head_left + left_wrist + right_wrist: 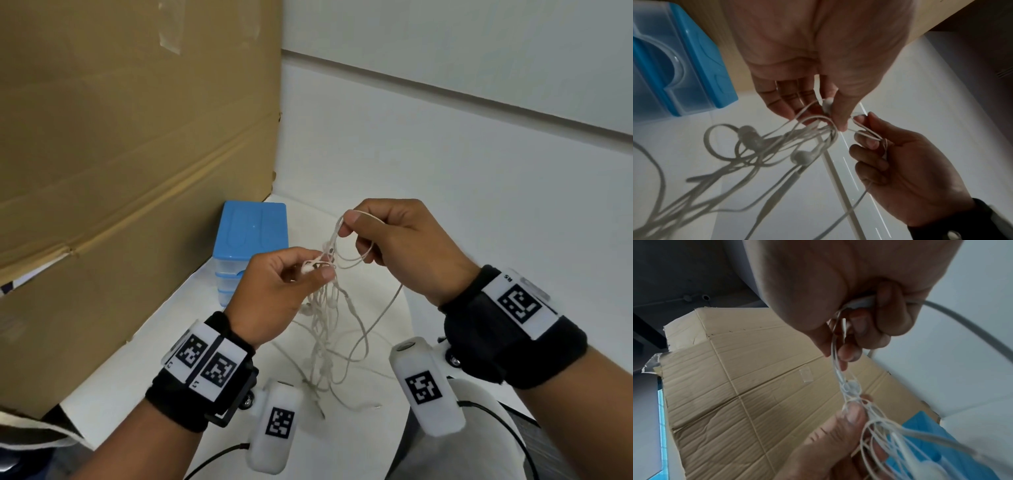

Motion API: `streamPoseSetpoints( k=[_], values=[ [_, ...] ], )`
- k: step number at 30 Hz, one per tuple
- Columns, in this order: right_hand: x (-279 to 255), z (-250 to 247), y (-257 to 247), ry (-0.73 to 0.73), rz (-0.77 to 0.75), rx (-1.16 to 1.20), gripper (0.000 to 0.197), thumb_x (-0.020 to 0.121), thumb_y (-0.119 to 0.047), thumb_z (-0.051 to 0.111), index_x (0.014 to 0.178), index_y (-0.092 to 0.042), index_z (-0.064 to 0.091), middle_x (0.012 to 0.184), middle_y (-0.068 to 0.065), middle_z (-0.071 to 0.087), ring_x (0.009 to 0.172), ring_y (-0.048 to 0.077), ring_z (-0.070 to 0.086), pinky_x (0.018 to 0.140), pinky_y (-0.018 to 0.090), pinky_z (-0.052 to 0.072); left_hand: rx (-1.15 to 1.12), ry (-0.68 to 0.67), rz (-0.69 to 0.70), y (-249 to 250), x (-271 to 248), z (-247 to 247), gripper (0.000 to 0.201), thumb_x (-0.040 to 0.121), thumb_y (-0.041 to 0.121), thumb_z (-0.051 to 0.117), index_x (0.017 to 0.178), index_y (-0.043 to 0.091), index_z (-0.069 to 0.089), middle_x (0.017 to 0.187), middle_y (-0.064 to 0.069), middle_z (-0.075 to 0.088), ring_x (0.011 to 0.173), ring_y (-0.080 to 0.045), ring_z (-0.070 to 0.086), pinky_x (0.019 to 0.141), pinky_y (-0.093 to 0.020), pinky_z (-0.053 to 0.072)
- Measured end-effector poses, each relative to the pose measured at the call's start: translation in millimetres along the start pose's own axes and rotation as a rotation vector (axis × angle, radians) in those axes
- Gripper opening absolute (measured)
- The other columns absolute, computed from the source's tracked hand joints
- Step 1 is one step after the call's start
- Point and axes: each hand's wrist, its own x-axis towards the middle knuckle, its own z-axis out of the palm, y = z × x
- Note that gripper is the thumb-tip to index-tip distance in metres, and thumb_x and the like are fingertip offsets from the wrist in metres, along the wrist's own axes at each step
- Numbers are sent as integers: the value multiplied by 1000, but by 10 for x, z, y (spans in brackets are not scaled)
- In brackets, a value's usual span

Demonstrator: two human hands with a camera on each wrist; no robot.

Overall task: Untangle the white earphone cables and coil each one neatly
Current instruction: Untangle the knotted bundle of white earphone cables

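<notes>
A tangle of white earphone cables (pixel 325 329) hangs in the air between both hands, with its loose ends trailing on the white table (pixel 445 205). My left hand (pixel 291 284) pinches the knot and an earbud (pixel 826 104) between thumb and fingers. My right hand (pixel 387 236), a little higher and to the right, pinches a cable loop (pixel 356 250) pulled out of the knot. Two more earbuds (pixel 801 158) dangle below the left hand. In the right wrist view the cables (pixel 851 386) run from the right fingers (pixel 849 352) down to the left thumb (pixel 853 417).
A large cardboard sheet (pixel 137 154) leans upright along the left side. A small blue-topped clear drawer box (pixel 250 240) stands against it, just behind my left hand. White wall panels close off the back. Camera cables run off the near edge.
</notes>
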Motion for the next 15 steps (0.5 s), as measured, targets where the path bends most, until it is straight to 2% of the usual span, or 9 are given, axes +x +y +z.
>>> streamPoseSetpoints(
  k=[1, 2, 4, 6, 9, 11, 13, 15],
  values=[
    [5, -9, 0, 11, -13, -15, 29, 97, -20, 56, 78, -3, 69, 60, 6, 53, 52, 9, 49, 52, 13, 39, 33, 2, 0, -4, 6, -14, 18, 76, 29, 77, 92, 20, 76, 92, -28, 67, 82, -43, 60, 84, -50, 53],
    [8, -20, 3, 22, -29, -37, 29, 97, -19, 56, 77, -3, 69, 59, 8, 53, 52, 10, 49, 54, 15, 40, 47, 4, 1, 3, 4, -25, 11, 79, 25, 76, 89, 19, 77, 89, -27, 68, 80, -44, 59, 82, -50, 53],
    [17, -46, 14, 64, -70, -99, 29, 97, -20, 56, 75, -5, 68, 60, 17, 52, 55, 14, 50, 58, 26, 43, 45, 14, 2, 20, 6, -43, 6, 82, 18, 73, 84, 13, 74, 77, -14, 70, 70, -30, 59, 70, -34, 55],
    [29, -85, 28, 103, -74, -117, 29, 96, -21, 57, 74, -6, 68, 62, 22, 51, 56, 18, 49, 61, 31, 43, 34, 30, -3, 33, 8, -48, 15, 82, 20, 70, 83, 5, 71, 66, -3, 63, 63, -16, 54, 57, -19, 49],
    [21, -145, 20, 98, -23, -67, 30, 95, -18, 58, 72, -2, 67, 59, 9, 52, 52, 12, 49, 56, 22, 41, 2, 33, -38, 50, 14, -53, 12, 88, 14, 64, 80, 6, 68, 58, 12, 59, 55, -6, 49, 54, -14, 44],
    [2, -177, 2, 62, -1, -44, 30, 95, -17, 58, 71, -1, 67, 58, 6, 52, 52, 10, 48, 58, 22, 40, -12, 3, -69, 52, 4, -47, 14, 87, 19, 64, 83, 7, 70, 58, 15, 61, 53, -3, 47, 56, -14, 42],
    [-21, -180, -24, 6, 8, -33, 30, 95, -16, 58, 71, -1, 68, 56, 2, 53, 51, 10, 48, 59, 24, 40, -31, -47, -74, 72, -37, -18, 26, 74, 32, 70, 87, 10, 72, 64, 14, 65, 55, -4, 47, 57, -14, 41],
    [-39, -153, -51, -36, 0, -39, 30, 95, -17, 58, 71, -2, 69, 53, -2, 53, 51, 11, 48, 60, 25, 39, -74, -101, -87, 97, -72, 31, 34, 63, 33, 72, 89, 12, 74, 72, 10, 68, 56, -4, 50, 56, -12, 42]
  ],
)
